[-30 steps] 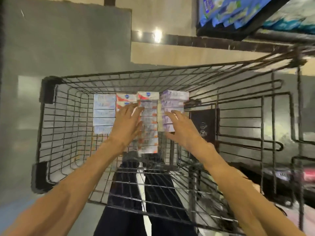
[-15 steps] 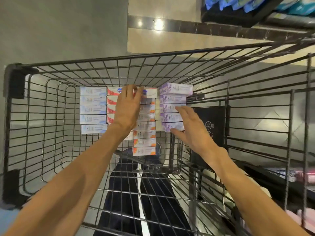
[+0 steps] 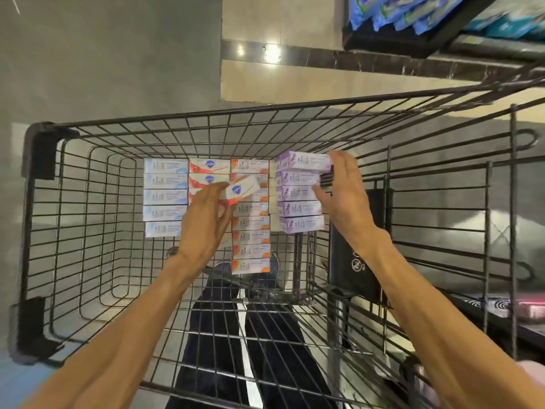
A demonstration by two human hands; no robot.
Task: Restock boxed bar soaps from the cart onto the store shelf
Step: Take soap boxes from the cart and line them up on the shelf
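Landmark: the black wire shopping cart (image 3: 88,202) is holding four columns of soap boxes.
Left hand (image 3: 203,222): you are pinching a red-and-white boxed bar soap (image 3: 240,190), raised above the cart's red column, long axis tilting up toward the right.
Right hand (image 3: 345,196): your fingers are lying straight against the right end of the purple lavender boxes (image 3: 299,191), which are lying crosswise in the cart.

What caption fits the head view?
Left hand lifts a red soap box from the cart; right hand touches purple boxes.

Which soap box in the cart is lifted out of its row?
The red-and-white soap box pinched by the left hand. It sits tilted above the red column, while all other boxes lie flat in their rows.
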